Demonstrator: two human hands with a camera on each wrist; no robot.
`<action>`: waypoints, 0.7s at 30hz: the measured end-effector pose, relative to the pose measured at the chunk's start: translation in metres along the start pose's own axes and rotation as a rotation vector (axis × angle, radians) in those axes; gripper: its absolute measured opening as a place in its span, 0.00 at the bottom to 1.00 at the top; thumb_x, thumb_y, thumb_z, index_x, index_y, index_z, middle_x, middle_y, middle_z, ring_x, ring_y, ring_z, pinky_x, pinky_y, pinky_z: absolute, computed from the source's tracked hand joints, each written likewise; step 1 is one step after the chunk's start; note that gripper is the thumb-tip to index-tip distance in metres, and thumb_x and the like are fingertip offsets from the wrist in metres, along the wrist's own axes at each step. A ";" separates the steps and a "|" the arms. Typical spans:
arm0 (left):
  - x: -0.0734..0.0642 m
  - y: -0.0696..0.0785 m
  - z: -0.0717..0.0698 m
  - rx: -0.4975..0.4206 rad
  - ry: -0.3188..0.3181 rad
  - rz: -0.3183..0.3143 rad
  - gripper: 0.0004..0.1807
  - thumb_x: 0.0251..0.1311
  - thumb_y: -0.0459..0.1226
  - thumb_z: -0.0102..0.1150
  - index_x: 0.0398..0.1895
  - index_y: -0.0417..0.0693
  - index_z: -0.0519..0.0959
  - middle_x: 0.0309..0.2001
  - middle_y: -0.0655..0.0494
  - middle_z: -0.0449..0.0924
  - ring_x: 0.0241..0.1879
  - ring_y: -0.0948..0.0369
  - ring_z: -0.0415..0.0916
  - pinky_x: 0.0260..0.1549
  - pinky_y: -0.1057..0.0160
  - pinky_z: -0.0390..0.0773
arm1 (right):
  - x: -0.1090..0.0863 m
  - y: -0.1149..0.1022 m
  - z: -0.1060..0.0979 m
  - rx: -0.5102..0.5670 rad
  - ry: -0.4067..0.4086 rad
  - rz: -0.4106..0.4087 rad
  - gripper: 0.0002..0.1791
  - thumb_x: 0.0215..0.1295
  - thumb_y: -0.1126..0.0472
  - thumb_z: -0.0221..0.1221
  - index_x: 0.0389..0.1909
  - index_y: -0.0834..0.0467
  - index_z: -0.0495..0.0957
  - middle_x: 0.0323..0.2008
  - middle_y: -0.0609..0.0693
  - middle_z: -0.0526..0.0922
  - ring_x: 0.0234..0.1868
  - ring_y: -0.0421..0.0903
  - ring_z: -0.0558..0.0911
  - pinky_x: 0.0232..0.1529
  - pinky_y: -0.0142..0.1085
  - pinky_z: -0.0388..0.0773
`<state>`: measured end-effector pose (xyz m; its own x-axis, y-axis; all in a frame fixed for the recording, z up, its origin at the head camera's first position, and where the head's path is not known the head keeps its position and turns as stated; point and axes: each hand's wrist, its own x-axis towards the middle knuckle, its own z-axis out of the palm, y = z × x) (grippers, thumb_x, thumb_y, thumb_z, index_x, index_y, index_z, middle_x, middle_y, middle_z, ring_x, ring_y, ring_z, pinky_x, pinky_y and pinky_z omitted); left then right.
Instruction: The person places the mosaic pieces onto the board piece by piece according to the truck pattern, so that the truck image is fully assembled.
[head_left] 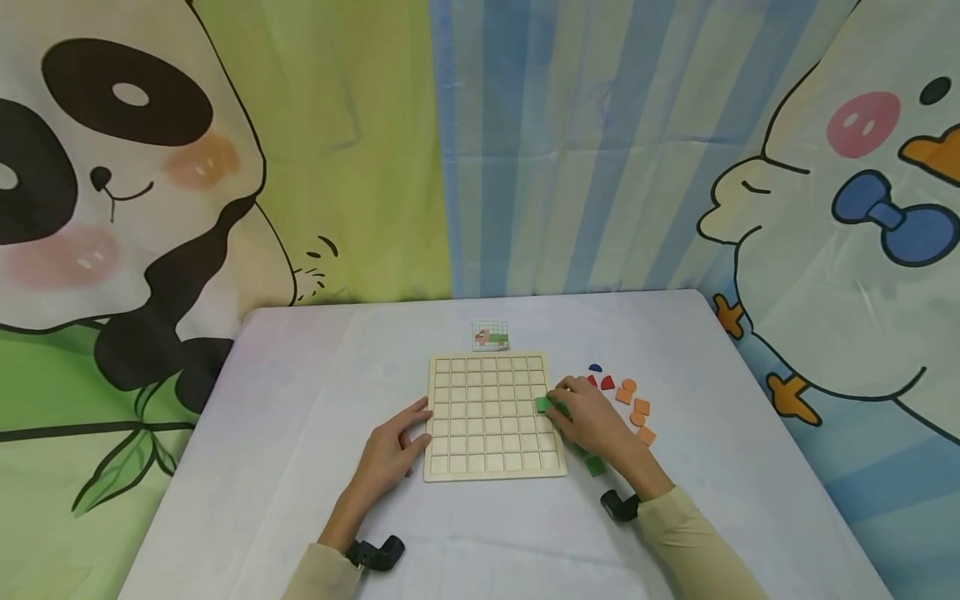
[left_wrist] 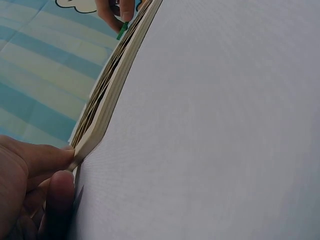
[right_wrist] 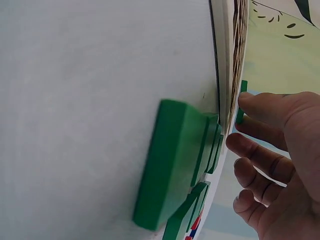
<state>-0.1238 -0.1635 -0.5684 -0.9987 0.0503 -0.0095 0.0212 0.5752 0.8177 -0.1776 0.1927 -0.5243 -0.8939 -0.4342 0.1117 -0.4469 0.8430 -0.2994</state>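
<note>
Your right hand [head_left: 596,417] has a narrow grip, thumb and finger pinching a green piece [head_left: 542,405] over the right side of the gridded board [head_left: 491,435]! Your left hand [head_left: 386,454] sits looser, fingers touching the board's left edge. Orange pieces [head_left: 641,407] lie to the right on the white table [head_left: 315,375], a picture card [head_left: 491,336] beyond; striped cloth [head_left: 562,150] hangs behind, near a cartoon panda [head_left: 187,292].

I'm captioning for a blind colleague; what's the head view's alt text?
A right hand pinches a green tile at the right edge of a wooden grid board, while the left hand touches its left edge. Loose orange, red, blue and green pieces lie to the right, a small picture card beyond the board.
</note>
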 end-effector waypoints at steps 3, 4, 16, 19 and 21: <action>0.000 -0.001 0.000 -0.001 -0.004 -0.001 0.27 0.67 0.34 0.70 0.69 0.53 0.81 0.77 0.63 0.73 0.15 0.64 0.71 0.14 0.65 0.73 | 0.000 -0.001 0.000 -0.005 -0.011 0.007 0.19 0.70 0.54 0.69 0.56 0.60 0.88 0.52 0.53 0.86 0.49 0.49 0.82 0.48 0.42 0.84; 0.000 -0.001 0.000 -0.001 -0.005 -0.002 0.27 0.67 0.34 0.70 0.69 0.53 0.81 0.77 0.63 0.73 0.15 0.64 0.71 0.14 0.65 0.73 | 0.000 -0.001 0.000 -0.008 -0.013 0.008 0.19 0.70 0.54 0.69 0.56 0.60 0.88 0.52 0.53 0.86 0.49 0.48 0.81 0.48 0.42 0.84; 0.000 0.000 0.000 -0.005 -0.004 0.000 0.26 0.67 0.34 0.70 0.69 0.53 0.81 0.77 0.63 0.73 0.15 0.64 0.71 0.14 0.65 0.73 | 0.001 -0.001 0.003 0.006 -0.016 0.025 0.18 0.70 0.54 0.70 0.55 0.59 0.88 0.51 0.52 0.85 0.47 0.47 0.80 0.47 0.41 0.84; 0.000 0.000 0.000 -0.008 -0.006 0.002 0.27 0.67 0.34 0.70 0.69 0.53 0.81 0.77 0.62 0.73 0.15 0.64 0.71 0.14 0.65 0.73 | 0.001 -0.002 0.002 0.002 -0.017 0.026 0.17 0.70 0.54 0.70 0.54 0.58 0.89 0.50 0.53 0.85 0.47 0.48 0.80 0.46 0.41 0.84; 0.000 0.001 0.000 -0.007 -0.004 0.004 0.27 0.67 0.33 0.70 0.69 0.53 0.81 0.77 0.62 0.73 0.15 0.64 0.71 0.14 0.65 0.73 | 0.000 -0.002 0.002 0.004 -0.014 0.022 0.17 0.70 0.54 0.70 0.54 0.59 0.89 0.50 0.53 0.85 0.46 0.48 0.80 0.46 0.41 0.83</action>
<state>-0.1234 -0.1632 -0.5679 -0.9984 0.0561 -0.0088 0.0247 0.5690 0.8220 -0.1770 0.1901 -0.5252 -0.9028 -0.4201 0.0914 -0.4270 0.8512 -0.3052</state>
